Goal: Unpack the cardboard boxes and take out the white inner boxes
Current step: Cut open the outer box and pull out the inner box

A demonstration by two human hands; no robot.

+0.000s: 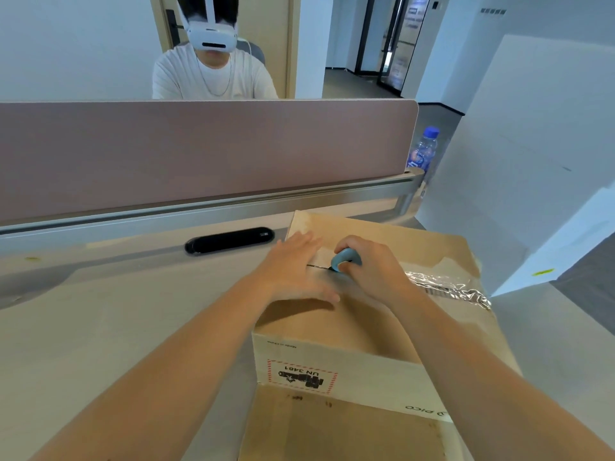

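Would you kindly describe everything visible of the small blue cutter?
The small blue-grey plastic cutter has a rounded body and a thin blade tip pointing left. The right hand grips it, pressing the blade into the centre seam on top of the brown cardboard box, beside the flat left hand.

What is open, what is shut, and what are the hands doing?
Cardboard box: top shut, being cut along the middle seam.
Tape: partly peeled, crumpled on the box's right side.
Cutter: blade out, on the seam.
Left hand: flat, pressing on the box top.
Right hand: grips the cutter.
Water bottle: upright, blue cap on.
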